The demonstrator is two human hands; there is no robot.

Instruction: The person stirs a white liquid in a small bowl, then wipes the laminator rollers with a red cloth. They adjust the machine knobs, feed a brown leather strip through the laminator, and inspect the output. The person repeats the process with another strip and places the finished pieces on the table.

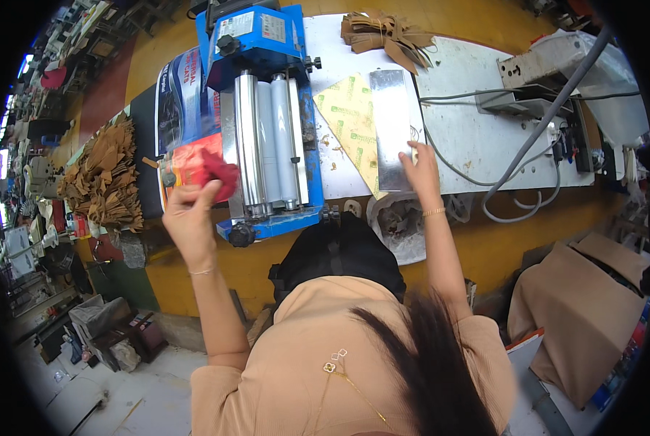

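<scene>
My left hand (187, 212) pinches a crumpled red cloth (216, 174) at the left side of a blue roller machine (309, 156). The cloth is slightly blurred and hangs over an orange-red printed surface, close to the shiny metal rollers (248, 145). Fingers apart and holding nothing visible, my right hand (422, 174) is at the right edge of a smooth metal plate (392, 109). I cannot tell whether its fingertips touch the plate. Under the plate's left side lies a yellow printed sheet (352, 120).
Brown strips (389, 36) lie bundled at the table's far side. A heap of brown pieces (103, 174) sits at the left. Grey cables (532, 131) loop across the right, beside a metal bracket (532, 69). Below the table edge hangs a plastic-lined bin (401, 232).
</scene>
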